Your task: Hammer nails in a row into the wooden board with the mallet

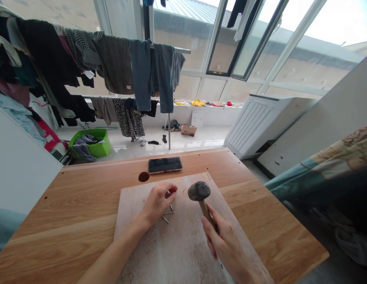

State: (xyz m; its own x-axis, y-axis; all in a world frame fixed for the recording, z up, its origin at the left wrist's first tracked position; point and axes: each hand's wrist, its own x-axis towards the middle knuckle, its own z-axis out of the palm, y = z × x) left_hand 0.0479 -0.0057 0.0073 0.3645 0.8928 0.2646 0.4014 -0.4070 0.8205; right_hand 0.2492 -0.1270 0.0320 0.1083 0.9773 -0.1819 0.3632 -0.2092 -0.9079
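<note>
My right hand [223,236] is wrapped round the wooden handle of a rubber mallet [199,191], its dark head raised above a pale wooden board [168,248]. To the left, my left hand [160,200] hovers over or rests on the same board with its fingers curled into a pinch. Whatever is between those fingertips is hidden or too small to make out. Several metal nails [168,213] lie loose on the board, partly covered by my left hand.
The board lies on a wooden table [68,205]. Beyond it are a phone [165,165] and a round hole in the tabletop. Past the table stand a laundry rack with hanging clothes [118,67], a green basin [105,144] and a white ridged cabinet-like unit [245,122].
</note>
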